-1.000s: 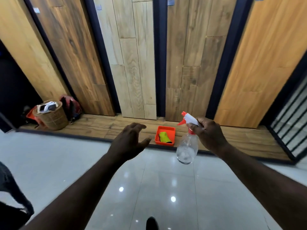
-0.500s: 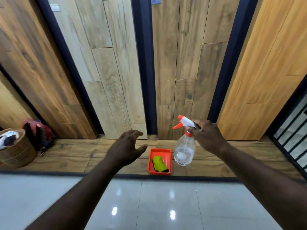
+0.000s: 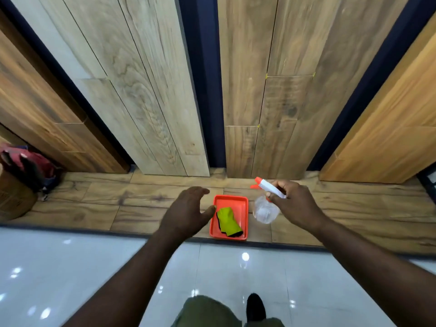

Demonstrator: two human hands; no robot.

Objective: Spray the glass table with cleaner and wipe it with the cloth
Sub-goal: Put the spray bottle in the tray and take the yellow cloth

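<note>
Fingers (image 3: 282,185) of the right hand (image 3: 295,206) curl around the white trigger head of a clear spray bottle (image 3: 265,211), held in the air. Fingers (image 3: 200,190) of the left hand (image 3: 186,213) are spread wide, holding nothing, just beside an orange tray (image 3: 230,198) on the wooden floor strip (image 3: 141,204); a yellow-green cloth (image 3: 227,221) lies inside.

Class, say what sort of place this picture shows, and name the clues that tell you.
Probably a flooring or tile showroom: tall wood-look sample panels stand side by side between dark frames, a wood-look plank ledge runs below them, and the floor is glossy white tile.
</note>
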